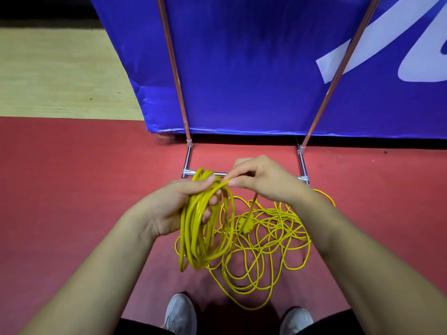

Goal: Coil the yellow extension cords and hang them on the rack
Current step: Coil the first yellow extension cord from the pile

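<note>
Left hand (183,201) closed in a grip around the coil (205,235), loops hanging long axis down. Right hand (263,177) pinches the free strand just beside the coil's top. The loose cord (273,238) lies tangled on the floor (72,189) under the right hand, with the rack (187,160) beyond.

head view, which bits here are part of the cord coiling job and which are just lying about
Job: coil gripped by left hand; plug end hanging from right hand; tangled cord on the floor; rack.
Lying about: blue banner; grey shoes.
</note>
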Tool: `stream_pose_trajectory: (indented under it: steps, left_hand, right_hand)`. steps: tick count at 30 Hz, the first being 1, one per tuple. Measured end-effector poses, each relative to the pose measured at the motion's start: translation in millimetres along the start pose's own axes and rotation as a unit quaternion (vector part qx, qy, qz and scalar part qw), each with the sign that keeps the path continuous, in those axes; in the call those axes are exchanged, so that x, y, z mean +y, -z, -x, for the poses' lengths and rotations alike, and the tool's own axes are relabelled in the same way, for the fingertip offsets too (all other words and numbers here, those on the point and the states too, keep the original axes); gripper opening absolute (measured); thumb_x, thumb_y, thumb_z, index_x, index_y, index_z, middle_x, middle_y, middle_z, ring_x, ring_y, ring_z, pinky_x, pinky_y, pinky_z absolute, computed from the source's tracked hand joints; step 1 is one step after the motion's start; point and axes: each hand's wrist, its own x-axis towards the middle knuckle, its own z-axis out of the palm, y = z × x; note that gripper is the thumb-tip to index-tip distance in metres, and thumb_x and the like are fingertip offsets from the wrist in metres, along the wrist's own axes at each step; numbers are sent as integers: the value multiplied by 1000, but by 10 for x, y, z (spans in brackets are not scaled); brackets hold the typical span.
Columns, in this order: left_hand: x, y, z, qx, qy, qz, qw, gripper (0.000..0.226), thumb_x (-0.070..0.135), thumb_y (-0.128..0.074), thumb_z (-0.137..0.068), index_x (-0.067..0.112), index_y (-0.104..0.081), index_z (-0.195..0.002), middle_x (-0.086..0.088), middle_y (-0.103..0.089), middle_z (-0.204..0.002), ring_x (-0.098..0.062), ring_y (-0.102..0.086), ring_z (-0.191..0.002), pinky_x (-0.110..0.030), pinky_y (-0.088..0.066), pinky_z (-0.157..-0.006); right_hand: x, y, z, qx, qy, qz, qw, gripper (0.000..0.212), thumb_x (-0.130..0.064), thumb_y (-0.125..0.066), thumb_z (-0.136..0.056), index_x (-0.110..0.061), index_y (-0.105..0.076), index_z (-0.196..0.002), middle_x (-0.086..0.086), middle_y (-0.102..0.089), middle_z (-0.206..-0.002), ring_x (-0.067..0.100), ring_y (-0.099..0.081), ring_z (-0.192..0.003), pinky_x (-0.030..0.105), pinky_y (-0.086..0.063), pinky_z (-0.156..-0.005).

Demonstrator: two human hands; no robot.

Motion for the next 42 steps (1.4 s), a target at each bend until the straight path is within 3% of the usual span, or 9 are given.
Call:
stream_pose_trajectory:
  steps: [5, 10, 13, 17, 20, 29, 32, 37, 42]
  left_hand:
    - [24, 25, 35, -20, -70, 47, 996, 17, 19, -56, -84, 14, -62, -70, 2, -41, -56, -12, -39, -41, -25, -36, -48]
    - [60, 125, 77, 11, -137, 47, 989, 16, 15, -53, -87, 12, -60, -73, 1, -38, -59, -12, -39, -44, -26, -35, -49]
    - [58, 148, 74, 36, -118, 56, 991, 10, 15, -55, -85, 10, -56, -76, 1, -39, -59, -12, -40, -44, -25, -37, -47]
    - [44, 154, 81, 50, -69, 14, 996, 6, 15, -59, -82, 9, -58, -80, -3, -52, -63, -17, -51, -46, -26, -45, -46]
    - [30, 129, 64, 32, -29, 3, 999, 14, 20, -65, -78, 6, -63, -84, -7, -61, -69, -19, -58, -49, -27, -50, -49]
    - [-16, -25, -24, 17, -16, -10, 1000, 16, 22, -63, -79, 7, -67, -84, -4, -59, -64, -17, -55, -46, -25, -47, -47]
    - [-17, 3, -1, -11, -18, 16, 1000, 9, 18, -58, -83, 11, -64, -85, 2, -45, -57, -13, -44, -43, -27, -41, -49]
    - [-24, 96, 26, -47, -40, 44, 997, 40, 28, -82, -69, 7, -55, -91, 2, -45, -58, -12, -43, -45, -26, -42, -50]
    - [-18, 53, 59, -56, -9, 29, 998, 35, 22, -74, -78, -1, -61, -100, -1, -45, -60, -15, -47, -49, -25, -45, -51]
  right_hand:
    - [-51, -49, 19, 0, -4, -68, 998, 12, -8, -71, -85, -5, -64, -94, -1, -57, -71, 8, -54, -67, 27, -44, -66]
    - [521, -4, 157, -84, -150, -28, 985, 29, -42, -63, -90, -15, -65, -80, 2, -67, -76, 18, -52, -73, 38, -41, -71]
    - [738, -44, 181, -42, -181, -150, 971, 11, -19, -62, -93, -12, -65, -84, 8, -70, -84, 21, -61, -83, 43, -45, -86]
    - [817, -39, 148, 53, -195, -255, 946, 10, -7, -59, -93, -15, -65, -93, 7, -55, -69, 13, -46, -51, 25, -37, -54]
    - [750, 48, 94, 129, -167, -271, 939, 14, -1, -61, -90, -12, -70, -90, 6, -53, -64, 10, -37, -49, 21, -30, -50]
    - [-221, -16, -22, -17, 26, -57, 998, 13, -4, -71, -83, -6, -73, -96, 1, -68, -79, 5, -59, -75, 21, -45, -70]
    - [-194, -86, -24, -25, -4, -87, 996, 21, -4, -73, -82, -7, -63, -100, 5, -60, -78, 11, -51, -71, 29, -42, -67]
    - [277, -19, 67, -4, -62, 21, 998, 15, -9, -73, -84, -13, -58, -86, -10, -42, -68, -1, -39, -59, 11, -34, -59]
    - [805, -9, 90, 110, -90, 51, 989, 15, -10, -69, -86, -18, -57, -83, -12, -52, -70, -2, -45, -62, 18, -38, -63]
